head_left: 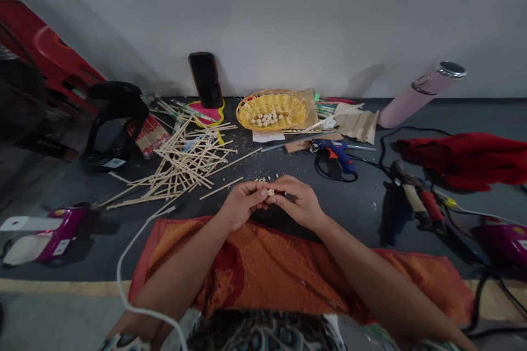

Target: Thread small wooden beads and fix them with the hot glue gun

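Observation:
My left hand (244, 203) and my right hand (300, 201) meet over the near part of the dark table. Between their fingertips they pinch a small flower-shaped cluster of pale wooden bits (270, 192). Just beyond my fingers lie some loose short wooden pieces (261, 180), partly hidden by the hands. Farther back, a yellow woven basket (269, 103) contains several similar pale clusters (265, 119). To the left spreads a heap of thin wooden sticks (187, 153). A blue glue gun (336, 154) rests on the table right of the basket.
An orange towel (280, 269) covers the near table edge. Pliers (415, 197), a red cloth (465, 156) and a pink thermos (420, 93) stand or lie at right. A phone (206, 81) leans against the wall. A white cable (123, 263) runs past my left arm.

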Motion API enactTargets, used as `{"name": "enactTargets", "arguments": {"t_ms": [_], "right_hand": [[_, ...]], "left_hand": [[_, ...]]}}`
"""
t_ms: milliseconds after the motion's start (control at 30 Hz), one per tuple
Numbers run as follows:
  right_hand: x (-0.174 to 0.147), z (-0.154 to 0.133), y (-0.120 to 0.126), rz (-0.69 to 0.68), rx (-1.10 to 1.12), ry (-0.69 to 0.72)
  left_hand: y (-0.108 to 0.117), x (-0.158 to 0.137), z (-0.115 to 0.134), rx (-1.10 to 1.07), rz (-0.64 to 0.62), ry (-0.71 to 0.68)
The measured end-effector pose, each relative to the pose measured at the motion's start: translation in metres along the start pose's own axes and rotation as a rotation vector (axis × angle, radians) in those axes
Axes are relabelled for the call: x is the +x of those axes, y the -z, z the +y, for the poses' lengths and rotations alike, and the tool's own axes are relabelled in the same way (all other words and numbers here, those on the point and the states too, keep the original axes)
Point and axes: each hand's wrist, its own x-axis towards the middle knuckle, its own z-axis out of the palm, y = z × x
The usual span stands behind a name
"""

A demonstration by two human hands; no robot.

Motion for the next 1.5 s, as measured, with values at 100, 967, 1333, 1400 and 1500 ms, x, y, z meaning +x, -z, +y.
{"name": "enactTargets", "arguments": {"t_ms": [100, 967, 1333, 1400, 1500], "right_hand": [[0.0002, -0.0004, -0.0002, 0.005, -0.025, 0.014], [-0.0013, 0.0037, -0.0007, -0.002, -0.156, 0.096], [-0.0028, 0.0062, -0.0026, 0.017, -0.198, 0.102], [-0.0029, 0.0065, -0.0028, 0.021, -0.208, 0.093], [-0.0032, 0.0071, -0.0032, 0.036, -0.226, 0.091]], "left_hand": [[0.0000, 0.0000, 0.0003, 0.029, -0.004, -0.002], [-0.0015, 0.0013, -0.0010, 0.157, 0.040, -0.071], [-0.0025, 0.0025, -0.0017, 0.131, 0.054, -0.060], [-0.0020, 0.0023, -0.0020, 0.131, 0.048, -0.065], [-0.0011, 0.0017, -0.0026, 0.138, 0.039, -0.074]]}}
